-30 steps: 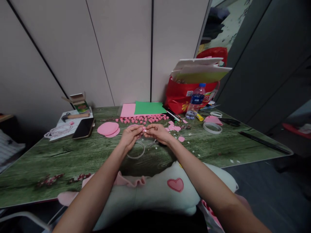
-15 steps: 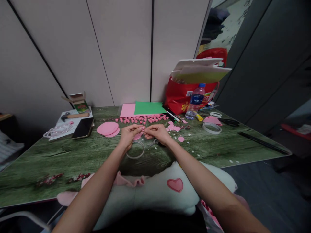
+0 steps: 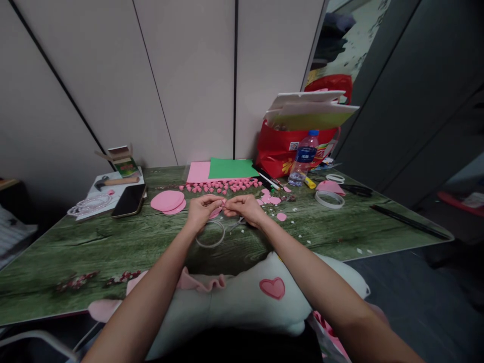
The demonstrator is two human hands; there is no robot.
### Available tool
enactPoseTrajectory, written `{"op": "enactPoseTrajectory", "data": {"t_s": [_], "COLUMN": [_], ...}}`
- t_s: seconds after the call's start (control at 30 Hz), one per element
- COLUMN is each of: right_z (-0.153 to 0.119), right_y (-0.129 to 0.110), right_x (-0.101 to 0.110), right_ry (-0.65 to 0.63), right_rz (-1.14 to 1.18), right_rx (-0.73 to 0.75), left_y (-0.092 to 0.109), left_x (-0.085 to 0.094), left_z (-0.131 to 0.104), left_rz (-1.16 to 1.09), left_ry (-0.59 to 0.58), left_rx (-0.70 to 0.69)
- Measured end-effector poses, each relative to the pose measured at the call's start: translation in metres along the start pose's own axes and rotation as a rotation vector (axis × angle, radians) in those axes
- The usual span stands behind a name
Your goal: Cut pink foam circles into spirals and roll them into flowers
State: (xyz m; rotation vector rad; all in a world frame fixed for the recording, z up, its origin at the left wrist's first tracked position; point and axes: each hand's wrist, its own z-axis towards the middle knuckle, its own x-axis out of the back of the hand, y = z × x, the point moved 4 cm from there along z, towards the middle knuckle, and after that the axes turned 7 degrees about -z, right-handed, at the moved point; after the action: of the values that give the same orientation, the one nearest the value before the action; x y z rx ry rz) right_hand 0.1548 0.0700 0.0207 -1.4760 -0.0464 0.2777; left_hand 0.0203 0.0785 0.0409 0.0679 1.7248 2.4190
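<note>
My left hand [image 3: 201, 209] and my right hand [image 3: 245, 207] meet fingertip to fingertip over the green table, both pinching a small pink paper piece [image 3: 223, 201]. Below them lie a pink disc [image 3: 215, 213], partly covered by my left fingers, and a roll of clear tape [image 3: 210, 246]. Scissors [image 3: 237, 222] show in part under my right hand. Behind the hands stand rows of small pink rolled pieces [image 3: 227, 186]. Large pink circles [image 3: 167, 200] are stacked to the left, and pink scraps [image 3: 269, 198] are scattered to the right.
A phone [image 3: 129, 199], a hammer [image 3: 117, 182] and a bead string [image 3: 89, 204] lie at left. Green sheet [image 3: 232, 169], red bag [image 3: 276, 151] and water bottle [image 3: 303, 159] stand along the back. Another tape roll [image 3: 329, 199] and black scissors [image 3: 355, 189] are at right.
The fingertips have shifted slightly around the small pink piece, which is now more hidden between them. Both hands stay in nearly the same place.
</note>
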Motion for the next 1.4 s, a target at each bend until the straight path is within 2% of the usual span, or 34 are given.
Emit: {"op": "enactPoseTrajectory", "data": {"t_s": [0.5, 0.77, 1.1, 1.4], "right_z": [0.0002, 0.0013, 0.0000, 0.0020], "right_y": [-0.0015, 0.0045, 0.0036, 0.0041], "right_x": [-0.0030, -0.0012, -0.0010, -0.0018], "right_ry": [-0.017, -0.039, -0.097, -0.095], "right_rz": [-0.051, 0.011, 0.099, 0.101], "right_rx": [0.037, -0.036, -0.087, -0.047], "left_y": [0.0010, 0.0026, -0.0008, -0.0020], "left_x": [0.0003, -0.0001, 0.0020, 0.0022], "left_z": [-0.0001, -0.0004, 0.0003, 0.0010], "left_rz": [0.030, 0.048, -0.070, -0.146], "left_ry": [0.008, -0.018, -0.026, -0.024], "left_rx": [0.016, -0.008, 0.043, 0.081]}}
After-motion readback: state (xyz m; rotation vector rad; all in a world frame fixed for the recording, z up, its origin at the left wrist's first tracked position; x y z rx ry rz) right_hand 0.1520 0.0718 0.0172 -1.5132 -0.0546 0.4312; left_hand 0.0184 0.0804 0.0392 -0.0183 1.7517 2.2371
